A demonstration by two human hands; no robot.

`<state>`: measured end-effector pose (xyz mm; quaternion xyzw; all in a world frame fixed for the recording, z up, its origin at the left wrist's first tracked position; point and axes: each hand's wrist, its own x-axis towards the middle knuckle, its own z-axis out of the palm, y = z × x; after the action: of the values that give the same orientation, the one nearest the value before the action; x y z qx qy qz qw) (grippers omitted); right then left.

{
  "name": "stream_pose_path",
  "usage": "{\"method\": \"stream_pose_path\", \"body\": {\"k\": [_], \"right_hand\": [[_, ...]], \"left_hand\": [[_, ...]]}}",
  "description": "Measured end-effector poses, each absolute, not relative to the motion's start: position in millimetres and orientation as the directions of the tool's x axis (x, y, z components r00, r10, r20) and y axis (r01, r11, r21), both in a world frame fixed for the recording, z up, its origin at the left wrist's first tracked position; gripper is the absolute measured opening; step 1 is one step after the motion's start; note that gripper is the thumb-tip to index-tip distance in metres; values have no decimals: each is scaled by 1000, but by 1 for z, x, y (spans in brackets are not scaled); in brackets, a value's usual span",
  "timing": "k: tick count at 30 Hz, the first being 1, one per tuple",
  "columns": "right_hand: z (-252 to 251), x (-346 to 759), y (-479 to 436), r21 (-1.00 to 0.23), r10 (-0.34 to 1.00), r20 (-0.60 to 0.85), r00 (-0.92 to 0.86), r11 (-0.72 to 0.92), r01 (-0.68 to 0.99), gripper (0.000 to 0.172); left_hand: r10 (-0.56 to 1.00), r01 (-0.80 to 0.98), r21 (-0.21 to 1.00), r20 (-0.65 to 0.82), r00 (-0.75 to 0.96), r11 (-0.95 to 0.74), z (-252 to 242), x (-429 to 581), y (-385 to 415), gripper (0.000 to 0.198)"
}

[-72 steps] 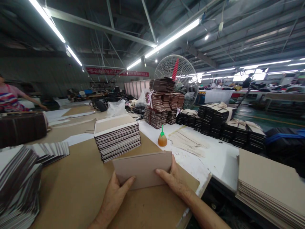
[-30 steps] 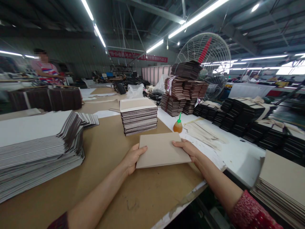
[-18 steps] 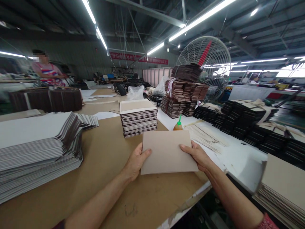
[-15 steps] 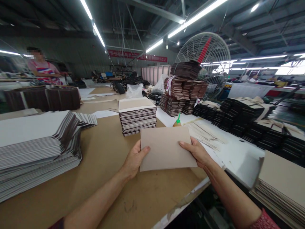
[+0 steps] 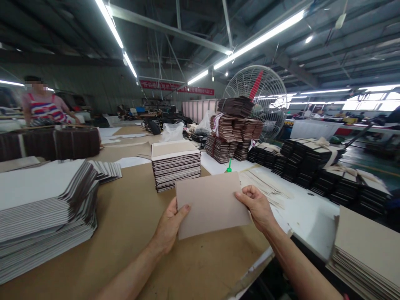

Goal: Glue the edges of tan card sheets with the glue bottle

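"So, where is the beige board (image 5: pixel 212 204)?"

"Between the two hands, above the brown tabletop (image 5: pixel 125 254). Broad face toward the head camera, top edge sloping up toward the right."

"Left hand (image 5: pixel 168 227)?"

"Clamped on the board's left edge. Thumb flat on the front face; the other fingers go behind and are mostly hidden."

"And the right hand (image 5: pixel 256 208)?"

"Pinching the right edge, thumb on the front face, index finger bent at the edge. Contact behind the board: cannot tell."

"One sheet or several?"

"Cannot tell from this angle."

"Surroundings?"

"Just beyond the board, a dark-edged stack (image 5: pixel 176 168) stands on the brown surface. A green nozzle (image 5: pixel 229 166) shows above the board's top edge; whatever is beneath it is hidden. Loose pale strips (image 5: pixel 265 187) lie past the right hand, on the white surface."

"Farther out?"

"Left: a large pale stack (image 5: pixel 34 200), its layers uneven at the right end. Right: a pile of beige sheets (image 5: pixel 368 237). Beyond: brown bundles (image 5: pixel 231 131) piled in front of a caged fan (image 5: pixel 268 100), with black bundles (image 5: pixel 308 158) to their right."

"Anyone else?"

"A person in a striped apron (image 5: pixel 45 109), far left, well apart from both hands."
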<state>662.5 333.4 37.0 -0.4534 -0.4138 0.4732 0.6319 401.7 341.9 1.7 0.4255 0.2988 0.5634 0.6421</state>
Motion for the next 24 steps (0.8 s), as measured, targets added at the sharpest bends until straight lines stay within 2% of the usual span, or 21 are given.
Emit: {"method": "stream_pose_path", "body": {"k": [11,24], "right_hand": [[35,654,333,-973,943,95,319,156,-171,36],[38,656,338,-984,949,77,305,123,-132,38]], "left_hand": [[984,-480,876,43,175,47,-5,398,346,51],[988,-535,841,7,152,76,-6,401,343,42]]}}
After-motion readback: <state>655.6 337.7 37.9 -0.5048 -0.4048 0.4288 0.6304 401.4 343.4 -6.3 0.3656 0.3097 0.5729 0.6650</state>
